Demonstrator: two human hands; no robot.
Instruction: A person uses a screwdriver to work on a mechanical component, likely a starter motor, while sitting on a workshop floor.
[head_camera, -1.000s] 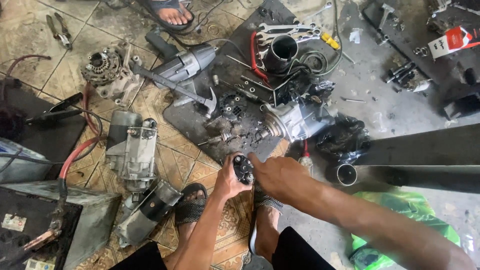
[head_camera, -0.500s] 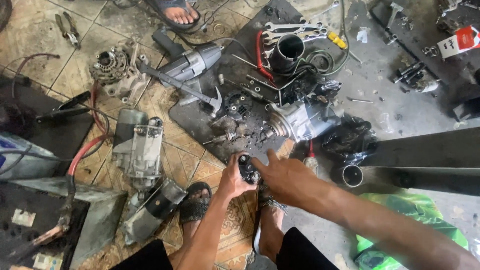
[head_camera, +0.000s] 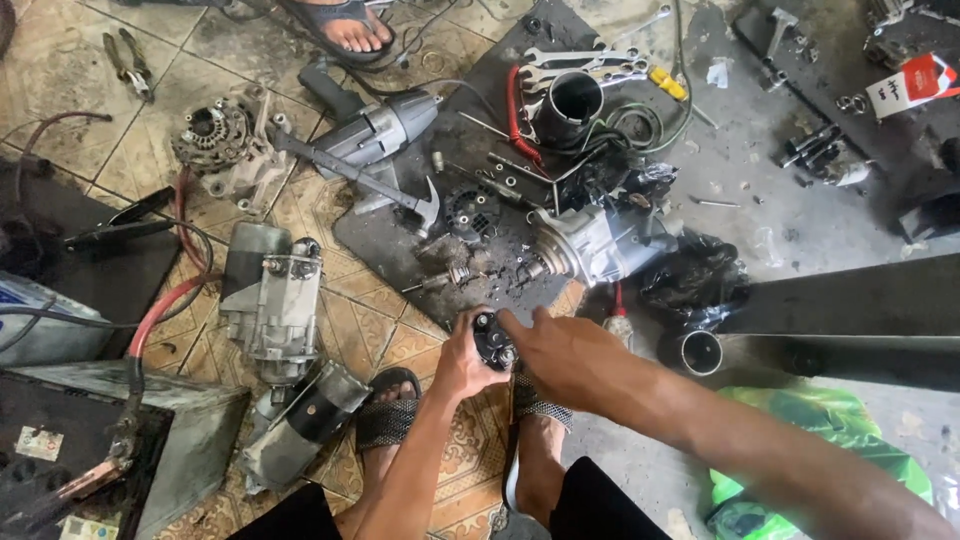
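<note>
Both hands on small black part over greasy mat
L hand (head_camera: 462, 362) grips black part (head_camera: 492, 340), R hand (head_camera: 565, 355) fingers pinch it; oily grip could slip, dropping it among loose screws (head_camera: 505, 262).

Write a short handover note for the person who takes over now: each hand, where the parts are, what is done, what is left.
Left hand: holds a small black round part from below.
Right hand: fingers on the same part from the right.
Parts: silver starter housing lies on the dark mat just ahead, loose bolts beside it; hammer and wrenches further up.
Done: housing is opened, small parts are out.
Left: the black part is in hand, not yet on the housing.
</note>
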